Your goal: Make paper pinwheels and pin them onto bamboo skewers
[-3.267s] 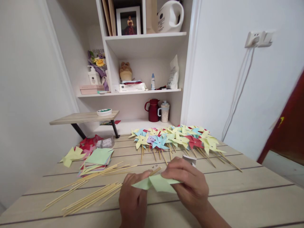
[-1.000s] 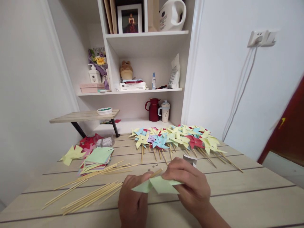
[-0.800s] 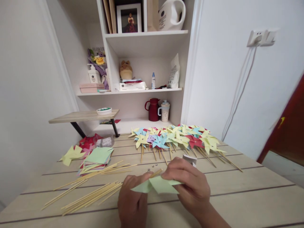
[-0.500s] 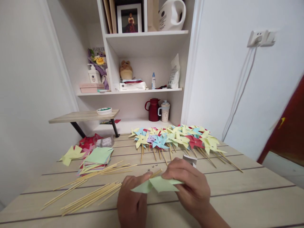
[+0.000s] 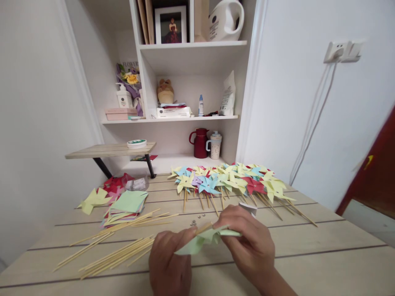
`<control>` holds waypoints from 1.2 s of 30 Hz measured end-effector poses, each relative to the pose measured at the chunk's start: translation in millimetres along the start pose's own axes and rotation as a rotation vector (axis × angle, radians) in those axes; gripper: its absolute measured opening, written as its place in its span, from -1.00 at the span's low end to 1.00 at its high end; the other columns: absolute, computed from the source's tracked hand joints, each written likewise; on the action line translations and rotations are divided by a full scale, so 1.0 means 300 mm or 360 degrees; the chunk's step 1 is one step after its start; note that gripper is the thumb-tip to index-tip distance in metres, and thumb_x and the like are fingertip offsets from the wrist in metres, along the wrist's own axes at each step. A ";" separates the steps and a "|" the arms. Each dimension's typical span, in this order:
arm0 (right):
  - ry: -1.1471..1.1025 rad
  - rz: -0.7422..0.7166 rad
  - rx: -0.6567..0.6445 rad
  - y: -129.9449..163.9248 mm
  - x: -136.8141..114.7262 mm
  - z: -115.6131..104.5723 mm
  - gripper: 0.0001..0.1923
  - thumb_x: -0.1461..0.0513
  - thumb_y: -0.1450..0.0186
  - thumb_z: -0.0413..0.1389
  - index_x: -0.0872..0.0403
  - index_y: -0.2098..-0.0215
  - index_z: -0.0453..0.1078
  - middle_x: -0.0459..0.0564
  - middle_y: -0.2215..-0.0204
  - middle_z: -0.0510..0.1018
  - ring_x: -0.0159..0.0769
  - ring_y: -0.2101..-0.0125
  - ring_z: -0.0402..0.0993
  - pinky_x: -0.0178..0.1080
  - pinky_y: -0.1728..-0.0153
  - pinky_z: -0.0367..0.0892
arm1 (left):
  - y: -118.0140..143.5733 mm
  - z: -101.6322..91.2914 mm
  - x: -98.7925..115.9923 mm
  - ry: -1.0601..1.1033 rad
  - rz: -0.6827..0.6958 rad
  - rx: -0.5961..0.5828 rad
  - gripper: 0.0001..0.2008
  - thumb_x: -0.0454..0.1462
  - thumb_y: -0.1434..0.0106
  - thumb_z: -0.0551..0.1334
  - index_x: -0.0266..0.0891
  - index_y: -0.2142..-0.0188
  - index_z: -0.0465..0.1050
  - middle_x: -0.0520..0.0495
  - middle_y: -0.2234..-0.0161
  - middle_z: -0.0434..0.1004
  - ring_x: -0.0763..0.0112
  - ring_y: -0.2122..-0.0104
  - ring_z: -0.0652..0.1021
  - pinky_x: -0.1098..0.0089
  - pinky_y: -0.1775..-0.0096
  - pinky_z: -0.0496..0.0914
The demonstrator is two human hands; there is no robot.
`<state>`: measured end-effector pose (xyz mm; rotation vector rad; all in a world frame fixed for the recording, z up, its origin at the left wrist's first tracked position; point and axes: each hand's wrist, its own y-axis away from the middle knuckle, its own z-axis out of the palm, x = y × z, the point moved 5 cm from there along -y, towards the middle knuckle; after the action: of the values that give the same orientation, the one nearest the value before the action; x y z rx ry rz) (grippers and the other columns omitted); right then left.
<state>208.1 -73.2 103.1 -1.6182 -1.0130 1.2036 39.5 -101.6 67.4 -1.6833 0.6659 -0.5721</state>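
**Two hands folding a green paper pinwheel over a wooden stick**

Seen from a camera on the person's head, both hands meet low in the middle of the view, just above a pale wooden surface (image 5: 324, 263). The left hand (image 5: 169, 263) is closed around a thin wooden stick (image 5: 204, 227), whose tip pokes out between the two hands. The right hand (image 5: 249, 242) pinches the pale green paper (image 5: 197, 243), its fingers curled over the folded flaps, apparently to keep them gathered at the centre against the stick. The paper is lifted slightly off the surface, one loose corner pointing left and down.

Just beyond the hands lie a few tiny metal pins (image 5: 197, 217), close enough to reach. To the left, loose bundles of sticks (image 5: 117, 255) fan across the surface, and behind them sits a stack of coloured paper squares (image 5: 128, 203), green on top. Further left are some yellow and red cut pieces (image 5: 98, 196) beside a small clear plastic bag (image 5: 137, 184).

At the far side, well apart from the hands, a row of finished pinwheels (image 5: 228, 181) in yellow, blue, red and lilac lies overlapping, their sticks pointing back toward the person. Behind, white shelves (image 5: 191, 45) hold a red jug (image 5: 200, 143), a mug, a framed photo and bottles.
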 end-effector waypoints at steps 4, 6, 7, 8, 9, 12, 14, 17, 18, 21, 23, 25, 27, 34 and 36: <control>-0.0006 0.0027 0.0007 0.003 0.004 0.000 -0.72 0.49 -0.25 0.10 0.04 0.23 0.48 -0.04 0.42 0.52 -0.33 0.40 0.46 -0.26 0.39 0.39 | -0.023 -0.012 0.012 -0.0093 0.0060 -0.0038 -0.79 -0.45 -0.34 0.11 -0.25 0.11 0.46 -0.09 0.30 0.64 0.40 0.38 0.54 0.33 0.31 0.39; -0.0049 0.0010 0.0016 0.009 0.006 -0.002 -0.71 0.49 -0.23 0.11 0.04 0.21 0.49 -0.03 0.41 0.52 -0.32 0.40 0.47 -0.24 0.38 0.40 | -0.027 -0.021 0.018 -0.0149 0.0113 -0.0037 -0.80 -0.45 -0.34 0.11 -0.28 0.12 0.46 -0.11 0.31 0.64 0.40 0.38 0.54 0.33 0.30 0.40; -0.0076 -0.0006 0.0024 0.012 0.008 -0.004 -0.70 0.49 -0.23 0.13 0.03 0.19 0.50 -0.03 0.41 0.52 -0.31 0.40 0.47 -0.22 0.38 0.41 | -0.026 -0.024 0.020 -0.0183 0.0146 -0.0041 -0.79 -0.46 -0.34 0.11 -0.29 0.11 0.46 -0.11 0.32 0.65 0.41 0.38 0.55 0.34 0.29 0.40; -0.0104 -0.0028 0.0029 0.016 0.008 -0.005 -0.69 0.49 -0.22 0.14 0.03 0.17 0.50 -0.02 0.40 0.52 -0.31 0.40 0.47 -0.20 0.37 0.41 | -0.024 -0.025 0.022 -0.0218 0.0178 -0.0059 -0.79 -0.46 -0.34 0.11 -0.29 0.10 0.46 -0.11 0.31 0.65 0.41 0.37 0.55 0.34 0.28 0.41; -0.0130 -0.0046 0.0035 0.019 0.009 -0.007 -0.68 0.49 -0.22 0.15 0.03 0.15 0.49 -0.02 0.39 0.53 -0.30 0.40 0.48 -0.18 0.35 0.43 | -0.020 -0.025 0.023 -0.0248 0.0206 -0.0081 -0.77 -0.46 -0.34 0.11 -0.30 0.09 0.47 -0.11 0.31 0.66 0.41 0.37 0.56 0.35 0.27 0.41; -0.0169 -0.0083 0.0052 0.024 0.010 -0.009 -0.71 0.46 -0.24 0.17 0.03 0.13 0.48 -0.01 0.40 0.56 -0.26 0.38 0.50 -0.12 0.30 0.45 | -0.002 -0.021 0.025 -0.0287 0.0251 -0.0092 -0.73 -0.45 -0.34 0.11 -0.28 0.02 0.46 -0.10 0.27 0.67 0.42 0.33 0.59 0.35 0.23 0.41; -0.0178 -0.0101 0.0074 0.025 0.010 -0.009 -0.73 0.41 -0.26 0.19 0.01 0.11 0.47 -0.01 0.40 0.59 -0.25 0.38 0.51 -0.10 0.30 0.46 | 0.009 -0.020 0.024 -0.0258 0.0223 -0.0044 -0.71 -0.45 -0.35 0.11 -0.26 -0.01 0.45 -0.10 0.26 0.67 0.42 0.31 0.60 0.35 0.21 0.41; -0.0133 -0.0121 0.0120 0.025 0.009 -0.012 -0.70 0.35 -0.27 0.23 -0.01 0.05 0.46 0.00 0.38 0.61 -0.23 0.40 0.53 -0.13 0.35 0.47 | 0.016 -0.016 0.024 -0.0199 0.0156 0.0000 -0.72 -0.41 -0.39 0.08 -0.24 -0.02 0.45 -0.11 0.26 0.68 0.40 0.30 0.61 0.33 0.20 0.41; -0.0088 -0.0116 0.0129 0.026 0.008 -0.013 -0.68 0.34 -0.26 0.24 -0.01 0.03 0.46 0.00 0.37 0.62 -0.23 0.39 0.54 -0.14 0.36 0.46 | 0.015 -0.015 0.026 -0.0200 0.0150 -0.0005 -0.72 -0.39 -0.40 0.07 -0.24 -0.02 0.45 -0.11 0.27 0.68 0.40 0.30 0.61 0.32 0.20 0.41; 0.0063 -0.0069 0.0102 0.024 0.007 -0.013 -0.65 0.33 -0.24 0.27 0.00 0.01 0.47 0.00 0.37 0.63 -0.20 0.37 0.55 -0.16 0.37 0.46 | 0.010 -0.012 0.033 -0.0225 0.0172 -0.0056 -0.73 -0.39 -0.39 0.09 -0.23 -0.01 0.45 -0.12 0.27 0.68 0.38 0.30 0.62 0.32 0.19 0.41; 0.0056 -0.0060 0.0056 0.021 0.002 -0.010 -0.69 0.34 -0.25 0.25 0.00 0.04 0.49 0.00 0.38 0.62 -0.22 0.39 0.54 -0.17 0.39 0.44 | 0.008 -0.015 0.030 -0.0215 0.0141 -0.0063 -0.72 -0.40 -0.40 0.05 -0.25 -0.01 0.44 -0.13 0.28 0.69 0.39 0.31 0.62 0.32 0.20 0.41; 0.0001 -0.0067 0.0015 0.016 -0.004 -0.004 -0.75 0.35 -0.27 0.22 0.00 0.09 0.50 0.00 0.40 0.61 -0.24 0.43 0.52 -0.17 0.42 0.42 | 0.008 -0.016 0.025 -0.0213 0.0126 -0.0084 -0.71 -0.42 -0.40 0.04 -0.25 -0.01 0.44 -0.13 0.29 0.69 0.41 0.33 0.61 0.33 0.22 0.41; -0.0020 -0.0079 0.0011 0.012 -0.008 0.000 -0.77 0.37 -0.27 0.21 0.00 0.13 0.50 -0.01 0.41 0.60 -0.25 0.45 0.50 -0.16 0.42 0.41 | 0.010 -0.015 0.025 -0.0229 0.0152 -0.0100 -0.71 -0.45 -0.36 0.07 -0.24 0.02 0.45 -0.11 0.30 0.69 0.40 0.34 0.61 0.33 0.22 0.41; 0.0049 -0.0098 0.0038 0.004 -0.004 0.010 -0.73 0.43 -0.25 0.17 0.02 0.14 0.48 -0.03 0.44 0.58 -0.28 0.44 0.47 -0.19 0.42 0.38 | -0.022 -0.008 0.043 -0.0201 0.0135 -0.0017 -0.82 -0.50 -0.26 0.15 -0.29 0.24 0.47 -0.11 0.41 0.61 0.40 0.44 0.52 0.36 0.37 0.38; 0.0094 -0.0128 0.0047 0.002 -0.007 0.014 -0.73 0.42 -0.25 0.16 0.01 0.14 0.47 -0.04 0.45 0.58 -0.29 0.47 0.46 -0.20 0.43 0.37 | -0.028 -0.006 0.043 -0.0196 0.0087 0.0049 -0.83 -0.50 -0.25 0.16 -0.25 0.33 0.45 -0.06 0.50 0.55 0.40 0.49 0.48 0.36 0.41 0.35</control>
<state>203.6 -74.6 102.3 -1.5664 -1.0088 1.1058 48.6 -110.4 76.2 -1.6526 0.6091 -0.4343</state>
